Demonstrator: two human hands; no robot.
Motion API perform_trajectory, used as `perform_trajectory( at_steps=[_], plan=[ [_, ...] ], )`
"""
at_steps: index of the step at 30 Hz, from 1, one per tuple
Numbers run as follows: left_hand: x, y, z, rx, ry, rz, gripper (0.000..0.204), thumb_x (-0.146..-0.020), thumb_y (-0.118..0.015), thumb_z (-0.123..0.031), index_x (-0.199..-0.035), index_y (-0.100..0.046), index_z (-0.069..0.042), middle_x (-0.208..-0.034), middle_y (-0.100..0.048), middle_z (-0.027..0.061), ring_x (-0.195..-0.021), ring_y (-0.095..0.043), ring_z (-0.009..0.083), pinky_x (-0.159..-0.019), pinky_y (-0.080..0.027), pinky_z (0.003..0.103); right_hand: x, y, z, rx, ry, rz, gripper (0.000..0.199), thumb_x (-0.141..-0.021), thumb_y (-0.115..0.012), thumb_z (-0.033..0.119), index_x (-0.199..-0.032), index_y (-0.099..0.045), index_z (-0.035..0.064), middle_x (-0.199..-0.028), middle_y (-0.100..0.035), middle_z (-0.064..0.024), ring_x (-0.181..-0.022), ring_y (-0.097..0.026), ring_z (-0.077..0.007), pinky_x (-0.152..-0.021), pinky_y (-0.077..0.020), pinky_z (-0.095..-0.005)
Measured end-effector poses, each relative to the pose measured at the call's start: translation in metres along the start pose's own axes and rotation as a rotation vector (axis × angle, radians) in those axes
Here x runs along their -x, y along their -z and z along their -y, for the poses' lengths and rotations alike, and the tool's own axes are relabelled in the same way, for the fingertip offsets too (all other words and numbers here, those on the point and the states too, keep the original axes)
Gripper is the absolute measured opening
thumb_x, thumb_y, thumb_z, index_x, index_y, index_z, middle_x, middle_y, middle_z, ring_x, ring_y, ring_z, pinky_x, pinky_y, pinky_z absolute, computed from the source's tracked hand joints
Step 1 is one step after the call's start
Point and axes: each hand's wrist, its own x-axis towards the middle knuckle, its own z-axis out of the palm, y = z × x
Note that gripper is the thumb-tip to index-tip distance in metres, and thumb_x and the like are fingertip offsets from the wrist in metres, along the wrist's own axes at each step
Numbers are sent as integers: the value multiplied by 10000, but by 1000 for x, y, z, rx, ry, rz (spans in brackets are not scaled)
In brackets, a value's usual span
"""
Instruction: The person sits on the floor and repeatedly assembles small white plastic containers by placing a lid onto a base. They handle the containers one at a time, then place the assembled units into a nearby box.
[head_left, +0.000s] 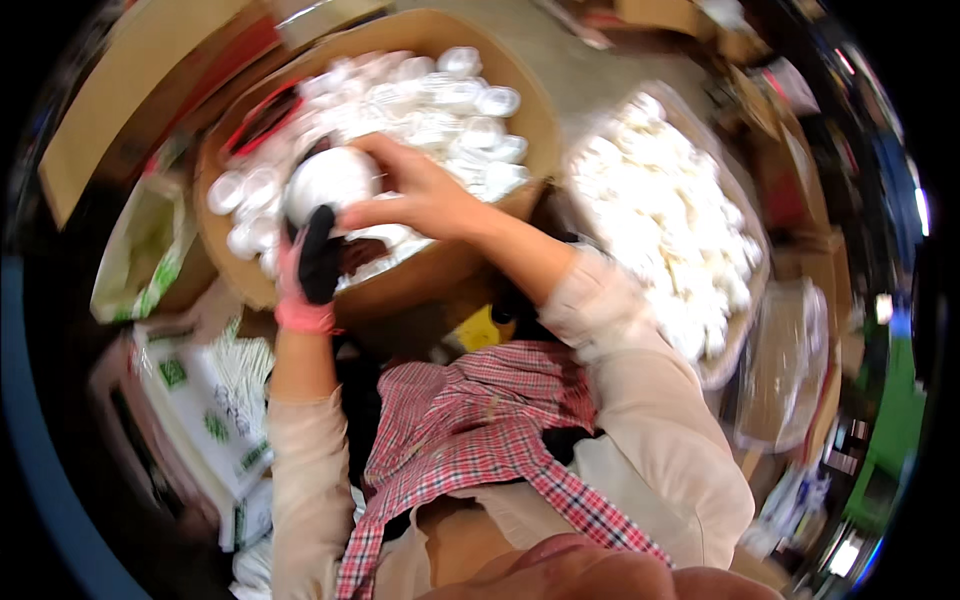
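A single fisheye view from a camera worn on the person's head looks steeply down along the chest and both forearms, which enter from the lower edge. It sits close to the body, with the hands meeting above a round cardboard tub (520, 110) of white cups near the top centre. Straight edges bow toward the dark circular rim. No second view shares the scene.

Gloved left hand (312, 268), bare right hand (418, 195) grip white round piece (328, 180) over cardboard box (520, 120).
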Motion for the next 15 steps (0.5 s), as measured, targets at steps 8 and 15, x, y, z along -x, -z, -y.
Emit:
perform_trajectory(
  at_steps=[8, 15],
  plan=[
    [-9, -33, 35, -812, -233, 3, 459, -844, -556, 14, -1289, -442, 30, -1110, -563, 140, -878, -610, 170, -630, -536, 264, -5, 13, -36, -38, -277, -542, 656, -946, -376, 569, -855, -638, -26, -857, -641, -95, -776, -531, -177, -757, -431, -323],
    [-18, -37, 20, -541, -204, -42, 382, -869, -636, -153, -1181, -546, 49, -1042, -628, 104, -949, -577, 151, -845, -455, 276, -9, 21, -23, -249, -252, -419, 491, -960, -422, 434, -1065, -569, -22, -899, -645, -131, -873, -607, -211, -802, -464, -334]
  ],
)
